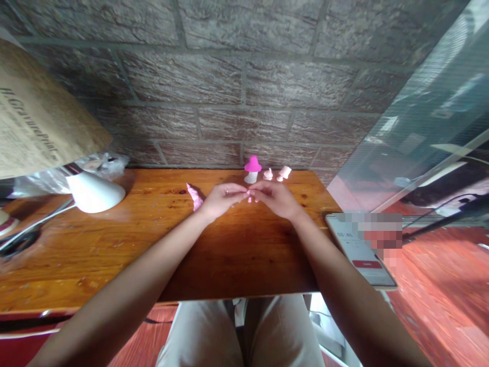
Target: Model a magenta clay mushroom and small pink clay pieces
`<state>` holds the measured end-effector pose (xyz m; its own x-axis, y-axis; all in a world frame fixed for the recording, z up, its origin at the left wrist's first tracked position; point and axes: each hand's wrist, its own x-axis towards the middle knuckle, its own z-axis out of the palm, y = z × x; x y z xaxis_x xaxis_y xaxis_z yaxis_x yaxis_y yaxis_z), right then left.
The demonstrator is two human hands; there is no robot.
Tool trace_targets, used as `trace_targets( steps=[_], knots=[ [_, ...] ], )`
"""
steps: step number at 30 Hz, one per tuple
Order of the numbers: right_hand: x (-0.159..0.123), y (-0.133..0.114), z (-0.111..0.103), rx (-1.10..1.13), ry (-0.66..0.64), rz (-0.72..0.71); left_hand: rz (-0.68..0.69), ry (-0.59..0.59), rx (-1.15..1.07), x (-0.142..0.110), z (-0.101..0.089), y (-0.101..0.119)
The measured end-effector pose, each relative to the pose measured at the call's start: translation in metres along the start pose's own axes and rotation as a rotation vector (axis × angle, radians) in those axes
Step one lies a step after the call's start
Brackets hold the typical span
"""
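My left hand (225,198) and my right hand (274,196) meet over the middle of the wooden table. Between their pinched fingertips they hold a small pink figure-like piece (250,197), partly hidden by the fingers. Just behind it, near the wall, stands a mushroom (252,164) with a bright pink cap and a whitish stem. To its right are a small pale pink piece (268,174) and a second, larger pale pink piece (284,172). Beside my left wrist lies a long crumpled pink piece (194,197); its material is not plain.
A lamp with a printed brown shade (46,112) and white base (95,191) stands on the left of the wooden table (126,244), near clear plastic (42,181) and black-handled scissors (21,242). A tablet or phone (362,255) lies at the right edge. A brick wall (214,81) rises behind.
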<state>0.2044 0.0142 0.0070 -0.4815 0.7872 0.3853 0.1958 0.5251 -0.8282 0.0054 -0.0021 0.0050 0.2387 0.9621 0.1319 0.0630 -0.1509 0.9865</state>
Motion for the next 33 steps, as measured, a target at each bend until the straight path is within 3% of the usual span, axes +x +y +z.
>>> trace_targets(
  steps=[16, 30, 33],
  knots=[
    [0.000, -0.007, -0.003, 0.096, -0.040, 0.070, -0.022, 0.013, -0.010, 0.000, -0.001, 0.001],
    [-0.001, -0.011, -0.003, 0.219, -0.049, 0.149, -0.323, -0.022, -0.396, -0.001, -0.001, 0.009],
    [-0.001, -0.011, -0.003, 0.224, -0.053, 0.135, -0.323, -0.029, -0.402, -0.001, -0.002, 0.007]
  ],
)
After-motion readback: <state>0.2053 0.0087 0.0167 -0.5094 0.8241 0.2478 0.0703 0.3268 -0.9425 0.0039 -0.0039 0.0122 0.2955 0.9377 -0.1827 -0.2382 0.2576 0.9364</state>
